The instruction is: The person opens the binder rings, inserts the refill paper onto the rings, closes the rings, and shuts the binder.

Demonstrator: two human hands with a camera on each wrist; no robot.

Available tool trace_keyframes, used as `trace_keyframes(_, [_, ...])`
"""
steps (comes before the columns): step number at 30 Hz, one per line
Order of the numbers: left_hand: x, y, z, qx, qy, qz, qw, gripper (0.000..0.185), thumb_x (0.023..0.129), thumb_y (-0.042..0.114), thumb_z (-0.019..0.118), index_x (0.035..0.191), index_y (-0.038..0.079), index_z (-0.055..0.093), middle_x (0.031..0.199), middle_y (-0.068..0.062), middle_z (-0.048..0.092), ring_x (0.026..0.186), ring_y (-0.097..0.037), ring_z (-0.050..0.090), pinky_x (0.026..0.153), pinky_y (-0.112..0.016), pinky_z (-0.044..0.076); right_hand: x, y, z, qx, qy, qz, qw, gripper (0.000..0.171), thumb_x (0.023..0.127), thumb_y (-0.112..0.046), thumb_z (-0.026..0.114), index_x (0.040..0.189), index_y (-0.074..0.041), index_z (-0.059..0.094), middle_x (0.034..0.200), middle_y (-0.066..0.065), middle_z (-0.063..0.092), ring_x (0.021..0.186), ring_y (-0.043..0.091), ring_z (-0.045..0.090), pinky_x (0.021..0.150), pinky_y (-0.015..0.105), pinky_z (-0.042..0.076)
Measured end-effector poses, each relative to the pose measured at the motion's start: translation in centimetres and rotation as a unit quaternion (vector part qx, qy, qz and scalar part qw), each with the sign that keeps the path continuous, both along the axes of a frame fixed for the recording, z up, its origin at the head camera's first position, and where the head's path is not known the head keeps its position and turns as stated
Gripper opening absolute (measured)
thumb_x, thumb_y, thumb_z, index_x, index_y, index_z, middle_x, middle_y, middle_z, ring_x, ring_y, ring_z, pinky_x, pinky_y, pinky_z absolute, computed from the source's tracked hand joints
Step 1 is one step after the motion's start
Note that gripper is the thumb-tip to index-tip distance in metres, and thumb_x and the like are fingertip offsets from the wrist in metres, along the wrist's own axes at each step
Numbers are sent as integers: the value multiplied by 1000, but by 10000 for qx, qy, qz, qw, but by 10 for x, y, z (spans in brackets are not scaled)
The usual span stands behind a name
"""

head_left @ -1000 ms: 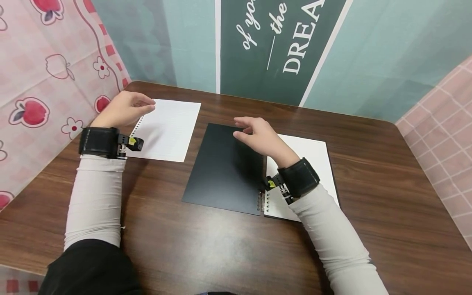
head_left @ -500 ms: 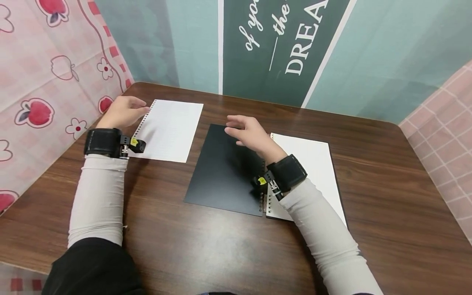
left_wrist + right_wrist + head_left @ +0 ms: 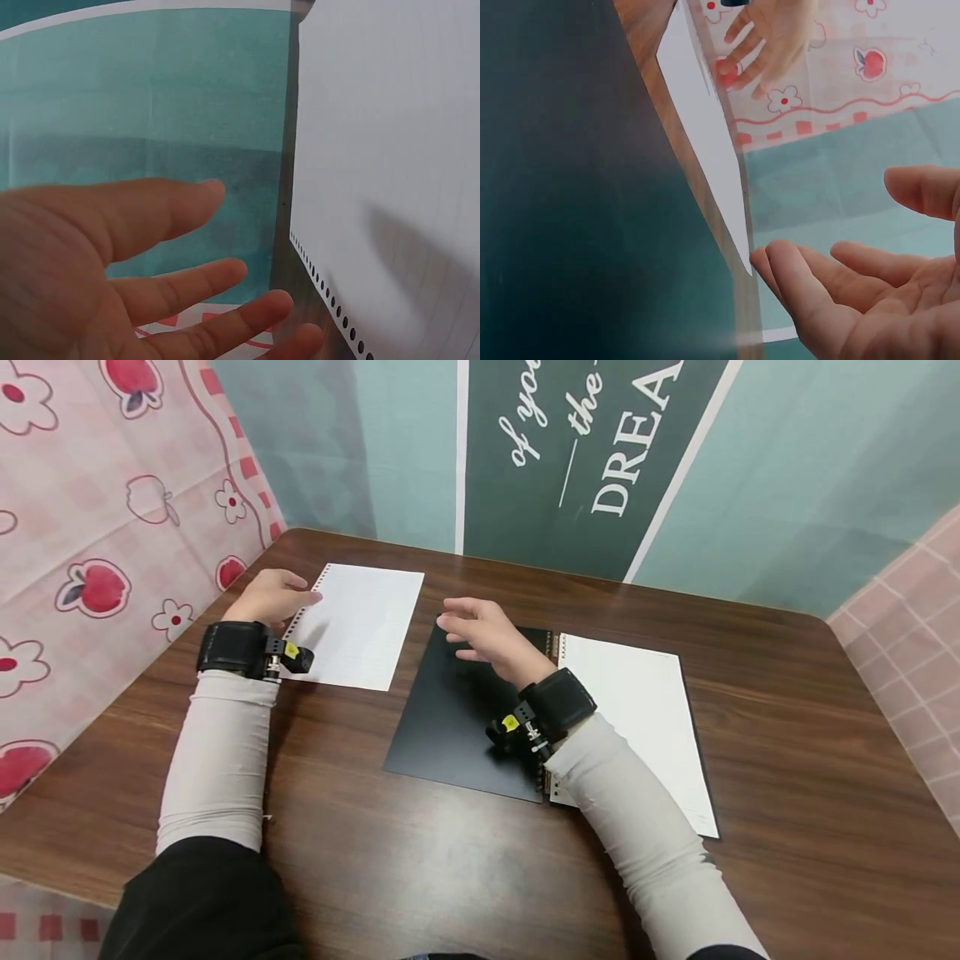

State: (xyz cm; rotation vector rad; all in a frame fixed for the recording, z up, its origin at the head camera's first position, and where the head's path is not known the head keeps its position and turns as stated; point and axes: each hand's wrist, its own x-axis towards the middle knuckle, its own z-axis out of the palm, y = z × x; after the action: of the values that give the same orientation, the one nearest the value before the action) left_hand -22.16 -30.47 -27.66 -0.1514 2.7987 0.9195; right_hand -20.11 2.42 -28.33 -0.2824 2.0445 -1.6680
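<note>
A loose white sheet with a row of punched holes along its left edge lies at the back left of the table. My left hand hovers at that holed edge, holding nothing; in the left wrist view its fingers are spread, apart from the paper. Further right lies an open ring-bound notebook, its black cover to the left and white pages to the right. Over the cover's far part is my right hand, fingers loosely bent around nothing. My right forearm hides part of the pages and rings.
The brown wooden table runs back to a blue-green backdrop with lettering. A pink fruit-patterned cloth hangs along the left side, and a pink tiled surface borders the right.
My right hand has moved left from near the rings across the black cover. My left hand has come slightly nearer along the sheet's holed edge. Sheet and notebook stay put; the view shifts slightly.
</note>
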Motion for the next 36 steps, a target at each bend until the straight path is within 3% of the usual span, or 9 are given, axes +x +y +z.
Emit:
trace_keyframes(3, [-2,2,-1,-138,-109,-113,9998,67,99,40,52,143,-8,41,139,-32,45,107,-39,49,75,-36,47,0,-5,-2,-16,-135,-20,9999,54,103,-22,54,153,-13,37,150,10,48,138,32,47,111,45,42])
trace_keyframes(9, [-3,6,-3,-298,-447,-120,9985,69,98,39,54,146,-8,35,143,-33,39,117,-43,42,100,-55,39,0,-14,-5,-87,-312,-118,9994,55,103,-23,54,154,-14,35,152,10,45,138,32,47,111,44,42])
trace_keyframes(14, [-5,8,-6,-496,-364,-39,9981,70,96,38,58,144,-8,36,144,-34,39,125,-46,40,108,-61,34,-3,-16,-9,-185,-410,-240,9987,54,103,-25,53,154,-13,36,153,10,44,137,32,48,110,44,43])
trace_keyframes(18, [-5,9,-7,-806,-433,-155,9957,71,94,35,60,143,-10,35,141,-36,39,126,-48,38,109,-62,34,-4,-17,-13,-318,-557,-316,9974,53,104,-25,53,153,-11,37,154,9,42,137,33,48,111,45,42])
trace_keyframes(25, [-4,14,-11,-817,-618,144,9946,88,90,33,68,152,-6,20,143,-40,22,123,-53,34,106,-69,34,-6,-20,-20,-515,-774,-350,9951,50,104,-25,53,150,-10,42,154,11,43,137,33,48,112,46,41])
trace_keyframes(36, [-5,19,-13,-1021,-637,196,9925,81,88,23,69,151,-2,25,143,-41,22,124,-61,33,105,-71,33,-8,-21,-23,-831,-1007,-500,9902,45,105,-24,50,148,-9,44,156,11,41,138,32,48,113,45,40])
